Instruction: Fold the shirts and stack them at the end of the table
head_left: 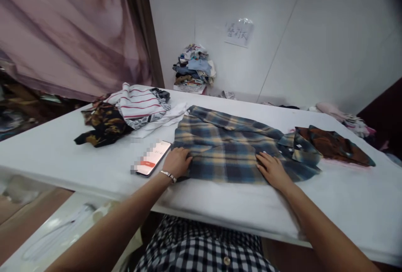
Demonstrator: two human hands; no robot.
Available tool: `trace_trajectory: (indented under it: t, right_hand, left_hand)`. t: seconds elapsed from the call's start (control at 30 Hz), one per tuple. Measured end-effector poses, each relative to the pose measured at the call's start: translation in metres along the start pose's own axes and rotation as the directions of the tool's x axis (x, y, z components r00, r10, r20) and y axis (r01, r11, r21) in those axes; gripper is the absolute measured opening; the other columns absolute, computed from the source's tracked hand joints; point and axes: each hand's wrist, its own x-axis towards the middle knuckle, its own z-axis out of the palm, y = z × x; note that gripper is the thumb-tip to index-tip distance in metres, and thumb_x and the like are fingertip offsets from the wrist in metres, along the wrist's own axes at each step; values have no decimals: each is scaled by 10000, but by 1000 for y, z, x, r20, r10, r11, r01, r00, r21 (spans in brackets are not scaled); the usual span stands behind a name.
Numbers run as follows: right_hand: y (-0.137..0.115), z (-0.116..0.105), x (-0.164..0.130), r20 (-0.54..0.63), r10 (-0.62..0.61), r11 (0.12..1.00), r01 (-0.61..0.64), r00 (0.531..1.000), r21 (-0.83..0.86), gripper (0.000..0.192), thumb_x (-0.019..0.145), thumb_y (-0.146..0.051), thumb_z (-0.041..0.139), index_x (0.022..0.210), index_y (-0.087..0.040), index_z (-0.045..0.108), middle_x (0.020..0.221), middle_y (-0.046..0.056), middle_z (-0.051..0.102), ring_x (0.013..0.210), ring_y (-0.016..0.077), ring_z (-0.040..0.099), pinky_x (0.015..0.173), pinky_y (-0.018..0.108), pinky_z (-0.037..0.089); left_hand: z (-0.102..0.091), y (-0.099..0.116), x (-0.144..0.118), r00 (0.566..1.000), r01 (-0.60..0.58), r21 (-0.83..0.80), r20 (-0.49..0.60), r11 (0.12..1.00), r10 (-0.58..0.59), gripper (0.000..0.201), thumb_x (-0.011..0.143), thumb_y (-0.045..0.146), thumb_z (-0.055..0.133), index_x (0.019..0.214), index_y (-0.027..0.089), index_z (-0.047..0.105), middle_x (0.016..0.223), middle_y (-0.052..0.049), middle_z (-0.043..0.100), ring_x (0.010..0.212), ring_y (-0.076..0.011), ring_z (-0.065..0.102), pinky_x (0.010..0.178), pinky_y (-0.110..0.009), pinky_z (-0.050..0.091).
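A blue, black and tan plaid shirt (224, 148) lies spread on the white table, its collar end to the right and one long side folded inward along the back. My left hand (177, 162), wearing a bracelet, rests on the near left corner at the hem, fingers laid over the cloth; its thumb is partly hidden. Close to the collar, my right hand (272, 169) is flat on the shirt with its fingers apart. A lit phone (153, 157) lies on the table just left of my left hand.
Crumpled garments, one striped (140, 103) and one dark patterned (106, 123), lie on the table (220, 205) at left. A folded brown garment (341, 145) sits beyond the collar. Behind the table stands a clothes pile (194, 65) against the wall; a pink curtain (78, 25) hangs left.
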Motion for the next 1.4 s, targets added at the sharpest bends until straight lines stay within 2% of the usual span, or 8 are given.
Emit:
trace_trajectory:
  t: [0.2, 0.47, 0.63, 0.8, 0.93, 1.07, 1.23, 1.4]
  right_hand:
    - [0, 15, -7, -34, 14, 999, -15, 999, -30, 417, 927, -403, 372, 1279, -243, 529, 1358, 103, 522, 1291, 264, 435, 1050, 542, 287]
    - [-10, -3, -4, -325, -2, 1000, 4, 946, 5, 457, 910, -364, 412, 1347, -236, 450, 1392, 109, 480, 1337, 248, 369, 1087, 505, 243]
    - [-8, 3, -4, -148, -30, 999, 26, 989, -29, 404, 916, -420, 416, 1247, -234, 554, 1317, 95, 559, 1287, 252, 438, 1080, 512, 251]
    - [-12, 0, -2, -199, -89, 996, 89, 976, -6, 367, 905, -412, 445, 1181, -238, 612, 1303, 88, 572, 1299, 252, 424, 1085, 502, 259]
    - [-8, -4, 0, -204, -98, 993, 110, 974, 48, 309, 902, -389, 455, 1073, -247, 669, 1157, 71, 664, 1207, 242, 519, 1079, 493, 278]
    - [6, -5, 2, -223, 87, 995, -74, 971, 69, 357, 895, -408, 448, 1086, -195, 662, 1158, 106, 654, 1119, 240, 569, 1009, 438, 376]
    - [15, -16, 13, 21, 202, 979, -202, 979, 17, 437, 850, -436, 521, 1184, -170, 612, 1063, 114, 665, 1035, 257, 581, 915, 384, 430]
    - [15, -27, 30, 170, 276, 947, -298, 946, 120, 209, 783, -322, 594, 911, -179, 678, 963, 77, 666, 886, 216, 594, 806, 306, 444]
  left_hand:
    - [12, 1, -13, 996, -73, -206, -59, 976, 62, 121, 818, 290, 549, 798, 182, 599, 866, -75, 629, 863, -215, 575, 767, -334, 432]
    - [-25, 9, -2, 947, -107, -153, -317, 982, 53, 67, 824, 164, 475, 866, 198, 515, 1128, -87, 610, 1013, -216, 569, 898, -362, 393]
    - [-10, -6, 1, 993, 72, -244, -78, 967, -93, 114, 819, 299, 523, 864, 196, 512, 1020, -76, 629, 860, -205, 612, 728, -320, 439]
    - [1, -19, 2, 975, 206, -278, -22, 938, -220, 304, 874, 459, 429, 988, 209, 560, 957, -63, 659, 864, -210, 625, 703, -305, 437]
    - [3, -20, 9, 992, 124, -203, 28, 971, -121, 268, 850, 321, 479, 1055, 181, 580, 1081, -96, 633, 949, -216, 613, 762, -303, 448]
    - [4, -29, 20, 990, 96, -92, -93, 991, -105, 322, 864, 386, 442, 1039, 168, 601, 1081, -122, 628, 1013, -258, 582, 824, -346, 446]
    - [7, -39, 38, 1000, -17, -7, 0, 1000, 17, 424, 832, 453, 480, 1163, 200, 564, 1186, -107, 624, 1122, -276, 537, 921, -382, 397]
    - [5, -38, 50, 991, -31, 54, 131, 998, 24, 236, 799, 416, 500, 849, 219, 620, 1008, -66, 671, 1011, -253, 580, 810, -336, 422]
